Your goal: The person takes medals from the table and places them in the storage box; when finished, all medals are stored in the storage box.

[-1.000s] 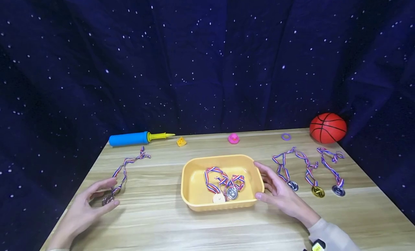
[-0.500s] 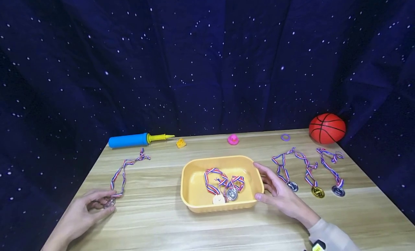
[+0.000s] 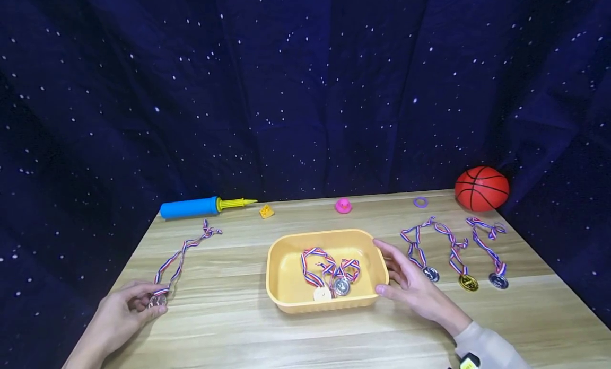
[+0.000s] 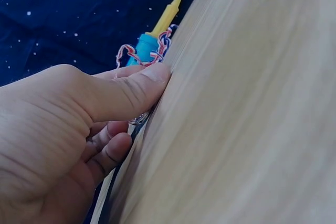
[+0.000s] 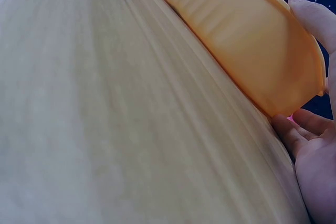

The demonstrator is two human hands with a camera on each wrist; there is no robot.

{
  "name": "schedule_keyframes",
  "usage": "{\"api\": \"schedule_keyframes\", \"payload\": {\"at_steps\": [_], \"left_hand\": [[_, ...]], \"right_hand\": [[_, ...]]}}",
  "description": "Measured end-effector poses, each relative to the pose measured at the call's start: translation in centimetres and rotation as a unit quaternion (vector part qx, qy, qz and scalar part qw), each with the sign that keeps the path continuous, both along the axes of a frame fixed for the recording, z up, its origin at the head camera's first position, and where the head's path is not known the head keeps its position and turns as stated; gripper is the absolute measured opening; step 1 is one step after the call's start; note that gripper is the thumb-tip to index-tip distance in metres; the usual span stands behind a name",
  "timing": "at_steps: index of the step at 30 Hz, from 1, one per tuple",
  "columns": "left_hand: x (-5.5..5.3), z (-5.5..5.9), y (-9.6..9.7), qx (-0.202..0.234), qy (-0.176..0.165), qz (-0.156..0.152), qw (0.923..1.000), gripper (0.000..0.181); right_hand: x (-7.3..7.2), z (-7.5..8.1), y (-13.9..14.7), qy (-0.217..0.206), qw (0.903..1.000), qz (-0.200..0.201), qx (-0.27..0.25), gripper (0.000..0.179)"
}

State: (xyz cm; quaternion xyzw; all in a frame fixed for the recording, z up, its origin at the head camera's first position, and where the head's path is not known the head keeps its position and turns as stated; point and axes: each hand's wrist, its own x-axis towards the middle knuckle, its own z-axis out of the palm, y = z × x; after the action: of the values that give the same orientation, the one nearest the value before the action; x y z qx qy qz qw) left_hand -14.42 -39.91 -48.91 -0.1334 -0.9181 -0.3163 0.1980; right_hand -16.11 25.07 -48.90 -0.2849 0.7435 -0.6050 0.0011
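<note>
At the left of the table my left hand [image 3: 116, 316] pinches a silver-coloured medal [image 3: 158, 300] between thumb and fingers. Its red, white and blue ribbon [image 3: 183, 255] trails away toward the back. In the left wrist view the thumb [image 4: 139, 90] covers most of the medal. My right hand [image 3: 414, 284] holds the right end of a yellow plastic basin [image 3: 329, 305], thumb at the front corner and fingers along the side. Inside the basin lie a silver medal [image 3: 341, 286] and a pale gold one [image 3: 322, 293], their ribbons tangled together.
Right of the basin lie a silver medal [image 3: 431, 274], a gold medal [image 3: 468, 282] and another silver medal [image 3: 498, 280]. Along the back are a blue pump [image 3: 191, 208], a yellow cheese-like piece [image 3: 266, 211], a pink duck [image 3: 343, 205], a purple ring [image 3: 420, 202] and a red basketball [image 3: 482, 189].
My left hand has closed its thumb and fingers on the medal and drawn it slightly toward me and left, straightening the ribbon. The right hand and basin have stayed put.
</note>
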Motion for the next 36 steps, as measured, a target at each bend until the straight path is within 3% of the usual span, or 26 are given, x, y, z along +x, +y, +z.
{"api": "schedule_keyframes", "payload": {"at_steps": [3,6,12,16,23,28,32,36], "left_hand": [[0.0,-0.1,-0.1,-0.004,0.009,0.017,0.9998,0.044],[-0.1,-0.1,0.0,0.007,-0.007,0.028,0.9996,0.044],[0.4,0.5,0.8,0.049,-0.072,0.054,0.9947,0.047],[0.4,0.7,1.4,0.064,-0.096,0.054,0.9919,0.048],[0.2,1.1,3.0,0.117,-0.093,0.043,0.9878,0.048],[0.2,2.8,4.6,0.144,-0.077,0.046,0.9855,0.048],[0.2,4.6,5.7,0.199,-0.077,0.041,0.9760,0.049],[-0.1,6.2,6.6,0.252,-0.086,0.013,0.9638,0.050]], "right_hand": [[0.0,0.0,0.0,0.000,1.0000,0.001,-0.001,0.092],[0.0,0.0,0.0,0.000,1.0000,0.002,-0.002,0.091],[0.0,0.1,-0.1,-0.001,1.0000,0.001,-0.003,0.091],[-0.1,0.1,-0.2,0.000,1.0000,0.000,0.000,0.092],[0.1,0.1,0.0,-0.001,1.0000,-0.003,0.003,0.091],[0.1,0.0,0.0,-0.001,1.0000,0.001,0.002,0.090],[0.0,-0.1,0.0,-0.001,1.0000,0.002,0.000,0.090],[0.0,-0.1,-0.1,0.000,1.0000,0.002,-0.003,0.090]]}}
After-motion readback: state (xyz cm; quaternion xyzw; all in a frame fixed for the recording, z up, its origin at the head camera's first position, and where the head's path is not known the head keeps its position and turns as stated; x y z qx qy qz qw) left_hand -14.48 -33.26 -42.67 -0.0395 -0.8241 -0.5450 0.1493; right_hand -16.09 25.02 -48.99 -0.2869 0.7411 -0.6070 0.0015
